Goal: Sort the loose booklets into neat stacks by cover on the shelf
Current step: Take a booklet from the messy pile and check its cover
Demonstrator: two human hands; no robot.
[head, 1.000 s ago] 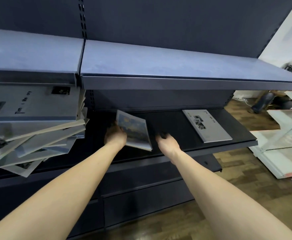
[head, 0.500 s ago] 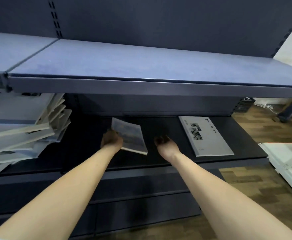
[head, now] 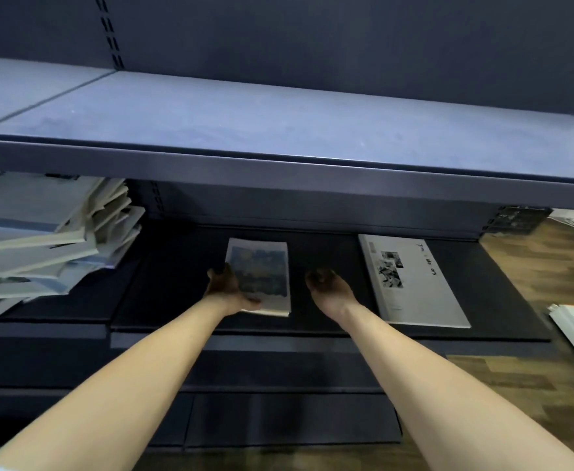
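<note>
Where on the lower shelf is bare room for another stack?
Bare patches: between the messy booklet pile and the blue-cover booklet in the left hand; narrower around the right hand, before the grey booklet. Far left is crowded.

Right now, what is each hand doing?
Left hand: gripping the painted-cover booklet by its left edge.
Right hand: holding nothing, fingers loosely curled.

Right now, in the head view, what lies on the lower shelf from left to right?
Messy pile of booklets → left hand holding the blue-cover booklet → right hand, holding nothing → grey booklet lying flat.
</note>
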